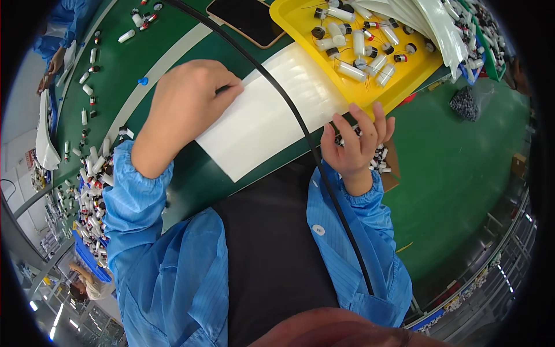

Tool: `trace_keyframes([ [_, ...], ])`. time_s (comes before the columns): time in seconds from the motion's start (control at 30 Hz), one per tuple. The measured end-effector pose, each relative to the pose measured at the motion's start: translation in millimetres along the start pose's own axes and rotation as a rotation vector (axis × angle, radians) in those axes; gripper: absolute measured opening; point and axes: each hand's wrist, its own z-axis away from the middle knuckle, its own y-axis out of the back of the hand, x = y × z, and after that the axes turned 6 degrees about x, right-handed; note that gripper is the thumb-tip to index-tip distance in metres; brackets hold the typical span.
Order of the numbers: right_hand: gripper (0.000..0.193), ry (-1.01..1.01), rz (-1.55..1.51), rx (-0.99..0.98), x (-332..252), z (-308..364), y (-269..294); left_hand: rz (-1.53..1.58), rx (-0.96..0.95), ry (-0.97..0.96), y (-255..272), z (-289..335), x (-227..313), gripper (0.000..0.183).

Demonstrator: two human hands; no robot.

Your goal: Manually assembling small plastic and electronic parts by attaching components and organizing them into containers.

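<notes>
A flat, glossy white sheet or sleeve (272, 113) with faint raised marks lies on the green tabletop before me. My left hand (193, 101) is over its left edge, thumb and forefinger pinched together; whether the sheet's edge is between them is hidden. Palm up, my right hand (358, 144) has its fingers apart and holds nothing, just off the front corner of a yellow tray (312, 49). Loose in that tray are several white tubular parts (351, 72) with black caps and thin wire leads, some with red-and-black ends.
White sheets (425, 26) are stacked over the tray's far right. A phone (248, 20) lies behind the white sheet. A black cable (277, 87) crosses the view. More capped parts (95, 196) heap up at left, near a blue pin (143, 81). Right of my right hand stands a cardboard box (392, 165).
</notes>
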Motion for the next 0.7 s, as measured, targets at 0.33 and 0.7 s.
trace_keyframes([
  [0.33,0.068,-0.099,-0.140,0.066,1,16,-26,0.408,-0.279,0.101,33,-48,-14,0.012],
  [0.7,0.077,-0.449,0.186,-0.131,-4,-25,-10,0.718,-0.543,0.527,84,-75,60,0.023],
])
